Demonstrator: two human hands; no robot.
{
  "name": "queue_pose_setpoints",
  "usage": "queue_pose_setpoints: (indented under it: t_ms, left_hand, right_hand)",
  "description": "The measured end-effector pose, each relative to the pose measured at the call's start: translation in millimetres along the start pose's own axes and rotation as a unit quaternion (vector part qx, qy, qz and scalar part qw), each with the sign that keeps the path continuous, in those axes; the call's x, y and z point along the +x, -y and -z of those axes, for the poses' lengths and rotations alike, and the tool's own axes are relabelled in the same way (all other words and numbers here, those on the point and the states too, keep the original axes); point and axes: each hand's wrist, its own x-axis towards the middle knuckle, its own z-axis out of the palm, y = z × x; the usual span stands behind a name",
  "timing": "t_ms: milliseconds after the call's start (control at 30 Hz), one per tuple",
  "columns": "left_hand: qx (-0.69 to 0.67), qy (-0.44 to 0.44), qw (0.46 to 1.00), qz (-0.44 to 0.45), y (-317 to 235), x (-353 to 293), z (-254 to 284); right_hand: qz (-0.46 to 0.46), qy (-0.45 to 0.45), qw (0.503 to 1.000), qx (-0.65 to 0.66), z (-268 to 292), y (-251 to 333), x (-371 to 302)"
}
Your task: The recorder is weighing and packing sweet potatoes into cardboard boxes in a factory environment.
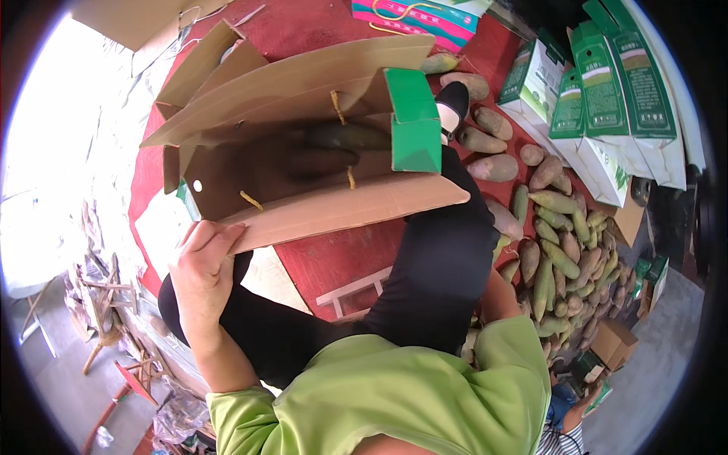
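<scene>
An open cardboard gift box (349, 201) stands tilted in front of my lap, its top flaps spread and yellow rope handles (337, 106) showing inside. My left hand (205, 254) pinches the near flap at its left corner, thumb and fingers closed on the cardboard. Down in the shaded inside lies a dark green radish (345, 138); the rest of the inside is too dim to make out. My right forearm (500, 296) goes down past my right knee toward the radish pile (565, 258), and the leg hides the hand.
Larger loose radishes (493, 167) lie on the red mat (334, 265) by my right foot. Green and white cartons (607, 98) stand at the far right. A pink and blue box (417, 23) is at the back. Wooden stools (106, 303) stand left; another person (565, 421) is at lower right.
</scene>
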Motion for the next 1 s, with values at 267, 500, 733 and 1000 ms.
queue_pose_setpoints:
  t_ms: [267, 500, 733, 1000]
  left_hand:
    - [0.027, -0.027, 0.999, -0.028, 2, -11, 10]
    - [0.050, -0.020, 0.998, -0.035, 9, -13, 6]
    - [0.039, -0.029, 0.997, -0.058, 10, -12, 7]
    - [0.038, -0.027, 0.998, -0.042, 13, -18, 9]
  right_hand:
    - [0.310, 0.074, 0.945, -0.074, -10, 163, -70]
    - [0.397, 0.024, 0.915, -0.069, -24, 375, -225]
    - [0.583, 0.195, 0.787, -0.058, -78, 515, -378]
    - [0.606, 0.347, 0.628, -0.343, -259, 526, -369]
